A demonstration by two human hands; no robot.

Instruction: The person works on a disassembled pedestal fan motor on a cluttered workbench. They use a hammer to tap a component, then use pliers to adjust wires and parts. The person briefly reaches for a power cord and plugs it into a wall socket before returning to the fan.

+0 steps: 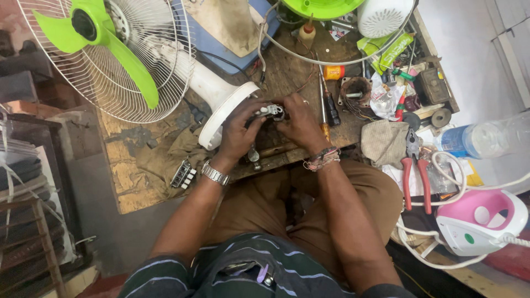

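My left hand and my right hand meet over a worn wooden workbench. Together they grip a small whitish-grey electrical part with short wires. The left wrist carries a metal watch, the right wrist several thread bands. Just left of my left hand lies a white pedestal fan on its side, with a wire guard and green blades. Its round white base touches my left hand's side.
A screwdriver lies right of my right hand. Red-handled pliers, a folded cloth, a plastic bottle and a pink-and-white iron sit to the right. A push-button switch block lies at the left. Small parts clutter the bench's back.
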